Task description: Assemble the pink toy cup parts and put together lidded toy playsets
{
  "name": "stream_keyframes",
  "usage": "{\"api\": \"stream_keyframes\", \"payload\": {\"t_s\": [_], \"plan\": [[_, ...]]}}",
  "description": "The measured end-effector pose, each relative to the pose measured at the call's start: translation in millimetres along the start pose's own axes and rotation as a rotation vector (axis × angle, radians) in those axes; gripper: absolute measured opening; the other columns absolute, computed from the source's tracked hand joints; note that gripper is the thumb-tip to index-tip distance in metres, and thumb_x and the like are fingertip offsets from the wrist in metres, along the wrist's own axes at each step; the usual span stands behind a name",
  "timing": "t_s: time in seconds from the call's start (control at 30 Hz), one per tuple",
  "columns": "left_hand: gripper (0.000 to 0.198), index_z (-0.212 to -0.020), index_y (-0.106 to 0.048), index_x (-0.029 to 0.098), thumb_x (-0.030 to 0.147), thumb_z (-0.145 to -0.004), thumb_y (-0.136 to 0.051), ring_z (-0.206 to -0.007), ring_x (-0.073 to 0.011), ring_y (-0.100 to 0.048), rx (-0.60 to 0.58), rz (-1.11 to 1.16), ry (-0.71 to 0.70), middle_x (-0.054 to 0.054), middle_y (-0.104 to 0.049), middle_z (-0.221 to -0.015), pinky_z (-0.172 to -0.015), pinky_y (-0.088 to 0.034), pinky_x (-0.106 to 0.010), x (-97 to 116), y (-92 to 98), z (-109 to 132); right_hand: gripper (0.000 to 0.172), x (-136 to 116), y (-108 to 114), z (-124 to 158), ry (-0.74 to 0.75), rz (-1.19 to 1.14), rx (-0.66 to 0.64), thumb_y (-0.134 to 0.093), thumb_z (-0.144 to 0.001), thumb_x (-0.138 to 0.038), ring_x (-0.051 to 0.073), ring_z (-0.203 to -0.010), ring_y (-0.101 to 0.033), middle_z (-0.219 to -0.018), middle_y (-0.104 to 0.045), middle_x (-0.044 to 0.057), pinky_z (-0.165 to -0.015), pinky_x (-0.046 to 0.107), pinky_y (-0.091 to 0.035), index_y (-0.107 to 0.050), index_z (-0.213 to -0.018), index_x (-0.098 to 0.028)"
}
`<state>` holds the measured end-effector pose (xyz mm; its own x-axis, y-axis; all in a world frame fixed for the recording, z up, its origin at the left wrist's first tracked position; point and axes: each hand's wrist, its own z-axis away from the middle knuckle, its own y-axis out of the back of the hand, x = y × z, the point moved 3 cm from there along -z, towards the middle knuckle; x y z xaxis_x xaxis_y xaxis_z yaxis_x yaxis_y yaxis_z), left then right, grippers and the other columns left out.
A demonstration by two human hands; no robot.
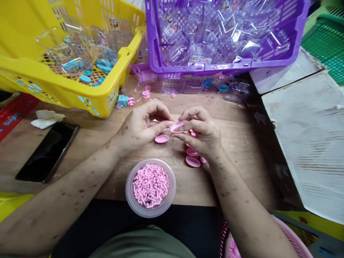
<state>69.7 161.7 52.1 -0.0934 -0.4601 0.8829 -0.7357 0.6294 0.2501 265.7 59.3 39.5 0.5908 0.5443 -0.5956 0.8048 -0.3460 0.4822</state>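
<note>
Both hands meet over the wooden table (236, 143). My right hand (201, 132) pinches a small pink disc (177, 126) at its edge. My left hand (142, 123) has its fingers closed against the same disc, perhaps with a tiny pink piece that I cannot make out. Another pink disc (161, 139) lies just below my left fingers. Two or three more pink discs (192, 161) lie under my right wrist. A clear round tub (150, 187) full of small pink hooked pieces stands at the near edge between my forearms.
A yellow crate (67, 86) with clear boxes and blue parts stands far left. A purple crate (228, 39) of clear boxes stands behind. A black phone (48, 152) lies left, beside a crumpled tissue (45, 118). Loose pink and blue parts (129, 101) sit between the crates. Cardboard (309, 136) lies right.
</note>
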Motion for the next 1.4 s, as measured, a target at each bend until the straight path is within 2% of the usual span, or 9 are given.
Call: {"api": "stream_keyframes", "payload": {"t_s": [0.23,0.3,0.43,0.6,0.77,0.9,1.03,1.2,1.4], "plan": [[0.016,-0.110,-0.077,0.020,0.031,-0.099,-0.079,-0.106,-0.0240,-0.077,-0.030,-0.057,-0.031,-0.007,-0.080,-0.109,-0.097,-0.065,-0.037,-1,3.7,-1,0.035,6,10,-5,-0.052,-0.021,-0.088,-0.089,-0.098,-0.054,0.028,-0.126,-0.074,-0.139,-0.071,0.010,-0.101,0.042,-0.070,-0.081,-0.123,-0.030],[0.014,-0.112,-0.078,0.022,0.030,-0.100,-0.077,-0.109,-0.0255,-0.077,0.001,-0.137,-0.059,-0.007,-0.080,-0.112,-0.101,-0.063,-0.039,0,12.4,-3,0.042,17,33,-4,-0.123,0.044,0.008,-0.083,-0.102,-0.055,0.026,-0.119,-0.076,-0.137,-0.073,0.009,-0.095,0.037,-0.070,-0.075,-0.136,-0.031],[0.013,-0.110,-0.080,0.028,0.029,-0.097,-0.080,-0.105,-0.0260,-0.076,-0.001,-0.326,-0.117,-0.005,-0.081,-0.111,-0.102,-0.060,-0.042,1,28.4,-6,0.020,52,71,12,-0.313,0.350,0.295,-0.068,-0.110,-0.038,0.023,-0.098,-0.076,-0.120,-0.079,0.007,-0.085,0.037,-0.066,-0.076,-0.125,-0.028],[0.012,-0.109,-0.079,0.024,0.027,-0.102,-0.070,-0.107,-0.0285,-0.077,-0.106,-0.462,-0.192,-0.008,-0.082,-0.111,-0.099,-0.059,-0.043,-7,14.3,-5,0.021,81,48,22,-0.371,0.506,-0.028,-0.076,-0.099,-0.025,0.032,-0.118,-0.076,-0.122,-0.082,0.013,-0.111,0.053,-0.058,-0.084,-0.117,-0.022],[0.019,-0.112,-0.078,0.019,0.025,-0.106,-0.062,-0.113,-0.0296,-0.075,-0.215,-0.530,-0.280,-0.011,-0.081,-0.112,-0.110,-0.057,-0.047,-19,-5.0,-3,0.008,77,43,20,-0.510,0.538,-0.084,-0.083,-0.095,-0.029,0.027,-0.085,-0.078,-0.093,-0.085,0.008,-0.083,0.041,-0.063,-0.088,-0.097,-0.023],[0.020,-0.118,-0.080,0.024,0.034,-0.105,-0.070,-0.124,-0.0329,-0.069,-0.250,-0.532,-0.229,-0.009,-0.077,-0.120,-0.119,-0.050,-0.054,7,11.2,2,0.017,69,52,18,-0.403,0.537,0.100,-0.081,-0.101,-0.041,0.026,-0.085,-0.078,-0.091,-0.084,0.006,-0.086,0.042,-0.066,-0.083,-0.093,-0.025],[0.010,-0.104,-0.082,0.029,0.038,-0.100,-0.081,-0.111,-0.0308,-0.066,-0.573,-0.527,-0.163,-0.006,-0.074,-0.109,-0.112,-0.051,-0.049,49,19.7,30,0.028,56,51,11,-0.298,0.362,0.167,-0.077,-0.105,-0.055,0.026,-0.092,-0.079,-0.102,-0.081,0.006,-0.090,0.045,-0.070,-0.080,-0.105,-0.027],[0.011,-0.099,-0.078,0.023,0.021,-0.107,-0.070,-0.115,-0.0323,-0.060,-0.692,-0.758,-0.187,-0.010,-0.068,-0.114,-0.107,-0.047,-0.052,61,7.6,70,0.017,23,35,-1,-0.112,0.188,0.038,-0.083,-0.103,-0.045,0.026,-0.101,-0.076,-0.121,-0.078,0.009,-0.077,0.040,-0.070,-0.085,-0.108,-0.029],[0.005,-0.098,-0.079,0.022,0.019,-0.102,-0.077,-0.103,-0.0310,-0.060,-0.711,-0.892,-0.342,-0.010,-0.072,-0.107,-0.096,-0.044,-0.050,56,0.8,68,0.007,2,16,-3,0.032,0.011,-0.137,-0.083,-0.104,-0.030,0.024,-0.105,-0.080,-0.119,-0.083,0.006,-0.095,0.040,-0.070,-0.086,-0.110,-0.029]]}}
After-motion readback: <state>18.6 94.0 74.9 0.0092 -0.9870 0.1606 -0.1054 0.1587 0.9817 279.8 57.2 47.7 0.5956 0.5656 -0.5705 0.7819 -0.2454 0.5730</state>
